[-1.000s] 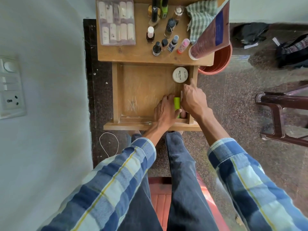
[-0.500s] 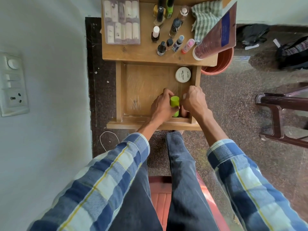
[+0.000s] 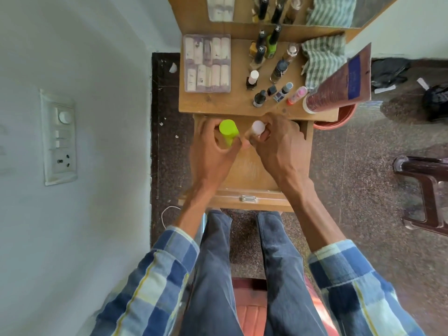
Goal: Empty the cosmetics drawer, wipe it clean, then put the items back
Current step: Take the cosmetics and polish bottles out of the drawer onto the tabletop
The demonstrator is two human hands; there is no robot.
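Emptying step, judging by the crowded tabletop (image 3: 206,103) and near-bare drawer (image 3: 252,170). Left hand (image 3: 213,151) is wrapped around a green bottle (image 3: 228,130), right hand (image 3: 278,144) around a white-capped bottle (image 3: 257,128); both sit over the drawer's far end, just short of the tabletop edge. Next move likely calls for lifting both clear of that edge and setting them upright in a free spot near the small bottles (image 3: 274,90), without tipping any. The right hand hides the drawer's far right corner, so can't tell if anything remains there. Cloth (image 3: 322,59) lies at the tabletop's far right.
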